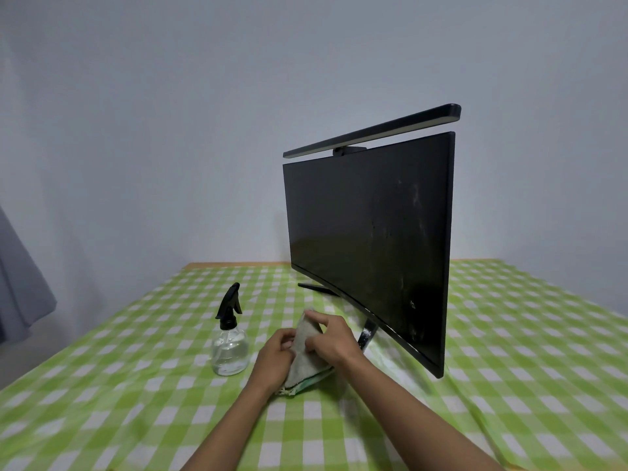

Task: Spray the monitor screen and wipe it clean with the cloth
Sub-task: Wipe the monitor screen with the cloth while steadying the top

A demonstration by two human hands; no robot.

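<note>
A black curved monitor (pixel 368 239) stands on the table, turned to the left, its dark screen smeared and speckled toward the right side. In front of its lower left corner both hands hold a beige cloth (pixel 306 360) with a green edge, raised off the tablecloth. My left hand (pixel 275 355) grips the cloth's left side, my right hand (pixel 331 338) pinches its top and right side. A clear spray bottle (pixel 230 348) with a black trigger head stands upright just left of my left hand, untouched.
A black light bar (pixel 373 132) sits on top of the monitor. The monitor's stand foot (pixel 316 287) reaches left behind the cloth. A green-and-white checked tablecloth (pixel 119 385) covers the table. A grey curtain (pixel 20 294) hangs at the far left.
</note>
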